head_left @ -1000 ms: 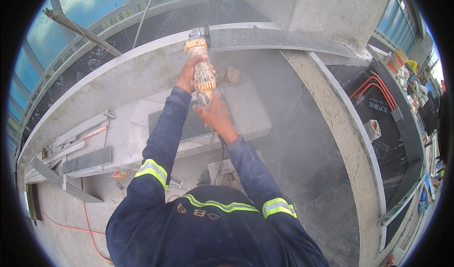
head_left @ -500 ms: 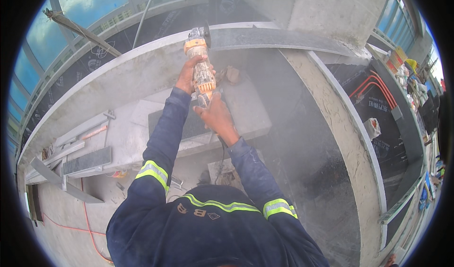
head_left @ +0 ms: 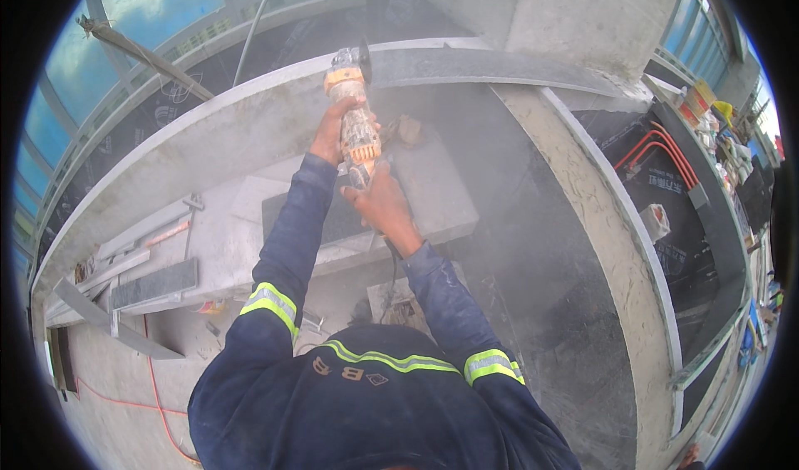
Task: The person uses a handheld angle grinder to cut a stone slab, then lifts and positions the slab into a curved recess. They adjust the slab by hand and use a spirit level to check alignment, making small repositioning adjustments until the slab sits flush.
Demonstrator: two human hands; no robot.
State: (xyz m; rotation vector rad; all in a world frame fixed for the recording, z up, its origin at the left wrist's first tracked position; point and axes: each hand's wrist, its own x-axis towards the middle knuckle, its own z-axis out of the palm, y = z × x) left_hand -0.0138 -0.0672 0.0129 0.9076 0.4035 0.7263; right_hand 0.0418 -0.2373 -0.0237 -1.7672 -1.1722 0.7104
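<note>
Both my hands are wrapped round an orange, dust-coated angle grinder. My left hand grips its body, and my right hand holds the rear end, where a dark cord runs down. At the far end, the dark cutting disc stands on edge at the left end of a long grey stone slab. That slab lies along the top of the low wall. Whether the disc is inside the stone I cannot tell. Pale dust hangs to the right of my hands.
A concrete ledge lies below the grinder. On the left are loose stone strips and an orange cable on the floor. A mortar-topped partition wall curves down the right side, with red pipes beyond it.
My hands and the grinder hold almost the same place. The dust cloud has shifted and thickened somewhat over the dark area to the right.
</note>
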